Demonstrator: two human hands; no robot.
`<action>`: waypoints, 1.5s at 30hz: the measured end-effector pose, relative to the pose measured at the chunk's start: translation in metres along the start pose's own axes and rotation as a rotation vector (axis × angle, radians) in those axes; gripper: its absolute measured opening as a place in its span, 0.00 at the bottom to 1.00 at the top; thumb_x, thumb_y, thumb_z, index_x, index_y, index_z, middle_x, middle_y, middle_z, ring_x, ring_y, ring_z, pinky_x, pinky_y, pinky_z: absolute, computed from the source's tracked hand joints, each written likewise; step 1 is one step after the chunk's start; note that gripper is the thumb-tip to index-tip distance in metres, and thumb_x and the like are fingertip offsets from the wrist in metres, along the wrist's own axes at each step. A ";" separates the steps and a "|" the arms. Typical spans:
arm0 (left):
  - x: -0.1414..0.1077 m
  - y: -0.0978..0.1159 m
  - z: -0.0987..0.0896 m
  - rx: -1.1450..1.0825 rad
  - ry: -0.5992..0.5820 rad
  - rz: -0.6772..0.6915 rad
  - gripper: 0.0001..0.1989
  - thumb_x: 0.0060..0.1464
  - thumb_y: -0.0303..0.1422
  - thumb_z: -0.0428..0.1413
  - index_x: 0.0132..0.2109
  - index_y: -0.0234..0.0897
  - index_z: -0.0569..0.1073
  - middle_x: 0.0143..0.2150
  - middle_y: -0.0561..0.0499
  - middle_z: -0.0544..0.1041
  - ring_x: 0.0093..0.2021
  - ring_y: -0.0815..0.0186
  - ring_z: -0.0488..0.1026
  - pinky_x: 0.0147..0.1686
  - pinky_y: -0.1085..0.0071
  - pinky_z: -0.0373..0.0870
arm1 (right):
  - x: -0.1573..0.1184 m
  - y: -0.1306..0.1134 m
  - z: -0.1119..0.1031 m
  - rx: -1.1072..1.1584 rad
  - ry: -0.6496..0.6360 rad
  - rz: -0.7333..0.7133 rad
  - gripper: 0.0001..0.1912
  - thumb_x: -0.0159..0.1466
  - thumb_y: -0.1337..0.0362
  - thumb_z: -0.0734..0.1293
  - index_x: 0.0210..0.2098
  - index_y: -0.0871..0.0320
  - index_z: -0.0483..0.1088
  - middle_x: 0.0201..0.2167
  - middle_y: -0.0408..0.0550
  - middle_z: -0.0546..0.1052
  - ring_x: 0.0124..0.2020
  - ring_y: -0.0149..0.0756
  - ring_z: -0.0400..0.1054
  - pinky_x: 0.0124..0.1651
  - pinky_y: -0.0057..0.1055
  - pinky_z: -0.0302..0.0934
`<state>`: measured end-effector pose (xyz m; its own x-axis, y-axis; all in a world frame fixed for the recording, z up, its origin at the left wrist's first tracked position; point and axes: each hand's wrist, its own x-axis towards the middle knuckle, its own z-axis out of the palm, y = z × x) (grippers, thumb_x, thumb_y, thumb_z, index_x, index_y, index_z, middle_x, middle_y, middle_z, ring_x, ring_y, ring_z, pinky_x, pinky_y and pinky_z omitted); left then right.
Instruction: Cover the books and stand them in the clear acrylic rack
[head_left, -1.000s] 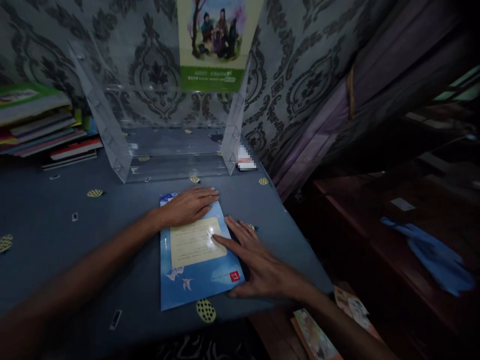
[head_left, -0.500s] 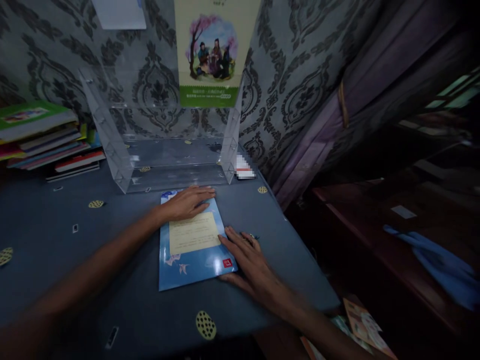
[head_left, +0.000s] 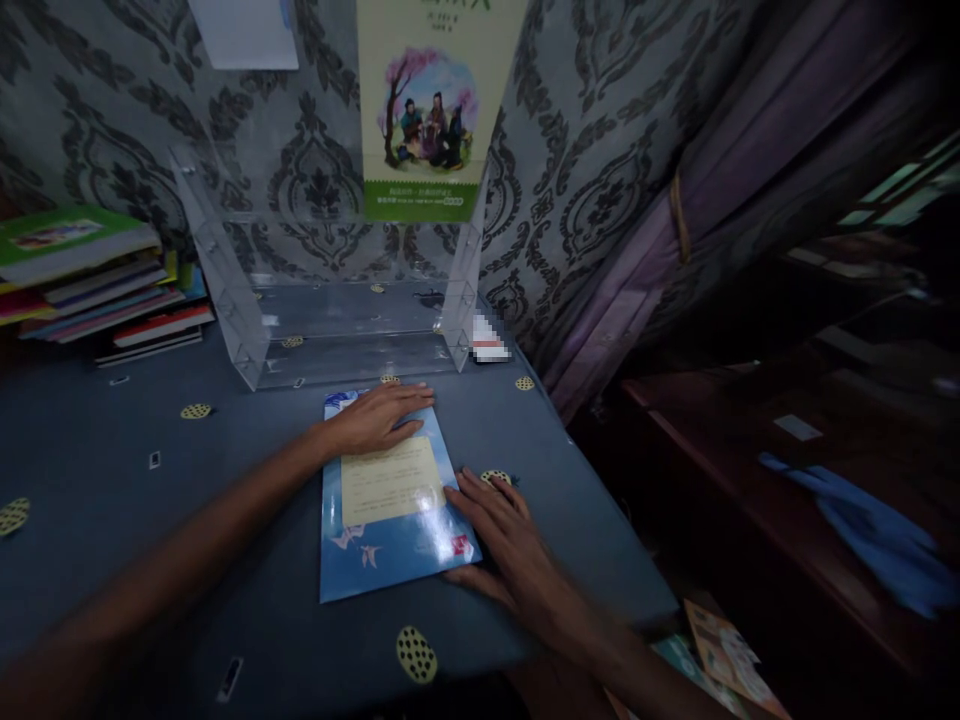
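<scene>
A blue book with a pale yellow text panel lies flat near the table's front edge. My left hand rests palm down over its far end, fingers stretched out together and partly covering the cover. Against the book's right edge is my right hand, its fingers extended and its thumb apart near the lower right corner. Neither hand is wrapped round anything. Behind the book stands a clear acrylic rack, with a yellow-green book upright on its upper right part.
Several stacked books sit at the table's back left. A small white item, blurred out, lies right of the rack. A tied purple curtain hangs to the right. Lower down are a blue cloth and more books.
The blue book and both hands have slid slightly toward me, and a yellow print on the tablecloth now shows beyond the book's far edge. The view has shifted a little.
</scene>
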<state>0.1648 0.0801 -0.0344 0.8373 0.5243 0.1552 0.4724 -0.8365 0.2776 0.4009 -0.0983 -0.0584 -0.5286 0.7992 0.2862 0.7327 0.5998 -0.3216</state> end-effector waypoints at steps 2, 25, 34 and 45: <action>0.002 -0.002 0.000 0.009 -0.008 -0.004 0.22 0.69 0.40 0.44 0.65 0.37 0.65 0.69 0.45 0.64 0.70 0.62 0.58 0.68 0.58 0.52 | 0.000 -0.001 0.001 -0.018 0.032 0.007 0.37 0.69 0.51 0.64 0.72 0.52 0.47 0.64 0.59 0.69 0.66 0.50 0.62 0.65 0.58 0.58; 0.003 -0.004 0.004 0.039 0.018 0.039 0.22 0.70 0.34 0.41 0.67 0.38 0.63 0.68 0.47 0.66 0.70 0.63 0.58 0.69 0.57 0.52 | 0.103 0.035 0.010 0.086 0.050 0.151 0.25 0.72 0.57 0.56 0.63 0.63 0.64 0.61 0.63 0.70 0.64 0.50 0.62 0.65 0.55 0.57; 0.002 0.002 0.002 0.074 0.002 0.024 0.22 0.70 0.35 0.40 0.66 0.38 0.64 0.68 0.46 0.66 0.70 0.63 0.58 0.69 0.57 0.51 | 0.096 0.040 0.016 0.133 0.125 0.141 0.25 0.71 0.58 0.56 0.62 0.62 0.66 0.61 0.62 0.71 0.64 0.50 0.62 0.65 0.55 0.57; -0.001 0.005 0.006 0.098 0.010 0.027 0.22 0.72 0.36 0.38 0.65 0.41 0.64 0.68 0.49 0.66 0.69 0.65 0.59 0.68 0.60 0.51 | 0.095 0.036 0.011 0.181 0.144 0.167 0.22 0.70 0.60 0.58 0.57 0.63 0.71 0.57 0.61 0.74 0.61 0.49 0.66 0.63 0.54 0.60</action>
<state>0.1680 0.0743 -0.0391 0.8478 0.5022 0.1706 0.4746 -0.8618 0.1790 0.3723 -0.0007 -0.0530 -0.3310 0.8813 0.3372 0.7094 0.4681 -0.5269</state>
